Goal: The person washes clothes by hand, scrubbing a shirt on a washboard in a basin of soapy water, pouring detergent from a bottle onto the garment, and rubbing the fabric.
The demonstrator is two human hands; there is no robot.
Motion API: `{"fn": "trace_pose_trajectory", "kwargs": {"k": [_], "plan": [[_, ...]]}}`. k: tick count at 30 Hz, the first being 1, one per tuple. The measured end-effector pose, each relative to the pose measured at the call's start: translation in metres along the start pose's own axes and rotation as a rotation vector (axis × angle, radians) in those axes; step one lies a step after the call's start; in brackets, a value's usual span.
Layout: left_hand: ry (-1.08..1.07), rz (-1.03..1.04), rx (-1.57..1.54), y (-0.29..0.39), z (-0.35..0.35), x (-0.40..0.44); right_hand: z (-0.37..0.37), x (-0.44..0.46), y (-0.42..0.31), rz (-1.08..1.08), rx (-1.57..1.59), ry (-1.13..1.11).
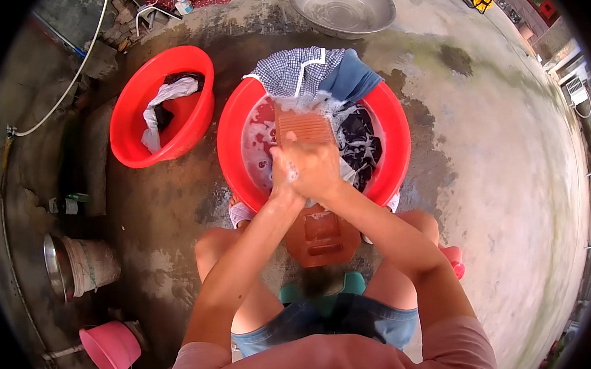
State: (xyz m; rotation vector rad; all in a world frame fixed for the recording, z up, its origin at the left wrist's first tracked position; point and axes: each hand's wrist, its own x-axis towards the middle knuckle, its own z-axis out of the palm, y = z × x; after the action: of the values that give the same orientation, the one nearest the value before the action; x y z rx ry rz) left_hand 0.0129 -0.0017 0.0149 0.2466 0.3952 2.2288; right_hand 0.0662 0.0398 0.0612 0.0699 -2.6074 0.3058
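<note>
My left hand and my right hand are pressed together over the wooden washboard, fingers closed. Suds cling to the left hand; anything held between the hands is hidden. The washboard leans in a large red basin, its ridged part among the foam and its lower end sticking out towards my knees. Soapy water shows left of the board. Dark wet clothing lies to its right. A checked garment and a blue cloth hang over the far rim.
Another red basin at left holds white and black cloth. A metal basin stands at the far side. Buckets, including a pink one, line the left. A hose runs down the left wall. Wet concrete surrounds the basins.
</note>
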Motion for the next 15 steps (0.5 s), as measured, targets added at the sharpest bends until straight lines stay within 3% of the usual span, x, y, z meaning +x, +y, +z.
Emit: {"fn": "trace_pose_trajectory", "kwargs": {"k": [2, 3, 4, 6, 7, 10, 11, 13, 15], "plan": [[0.796, 0.007, 0.319, 0.003, 0.085, -0.008, 0.020, 0.019, 0.005, 0.171, -0.566, -0.168], [0.769, 0.032, 0.334, 0.002, 0.066, -0.007, 0.018, 0.019, 0.005, 0.140, -0.521, -0.099], [0.332, -0.003, 0.174, 0.001, 0.026, 0.004, 0.016, 0.018, 0.004, 0.107, -0.476, -0.032], [-0.505, -0.081, -0.133, 0.002, -0.051, 0.005, -0.012, -0.001, -0.007, -0.180, 0.304, 0.385], [-0.044, -0.028, -0.095, -0.004, -0.038, -0.009, -0.011, 0.012, 0.010, -0.059, 0.384, 0.412], [0.603, -0.038, 0.428, 0.019, 0.075, -0.015, -0.010, 0.026, 0.071, 0.417, 0.568, 0.173], [0.529, -0.040, 0.514, 0.033, 0.071, -0.018, -0.014, 0.027, 0.078, 0.458, 0.709, 0.122], [0.159, -0.208, 0.553, 0.066, 0.009, -0.023, -0.019, 0.018, 0.076, 0.573, 1.018, -0.002], [0.289, -0.188, 0.659, 0.070, 0.035, -0.020, -0.030, 0.019, 0.073, 0.628, 1.081, 0.001]]}}
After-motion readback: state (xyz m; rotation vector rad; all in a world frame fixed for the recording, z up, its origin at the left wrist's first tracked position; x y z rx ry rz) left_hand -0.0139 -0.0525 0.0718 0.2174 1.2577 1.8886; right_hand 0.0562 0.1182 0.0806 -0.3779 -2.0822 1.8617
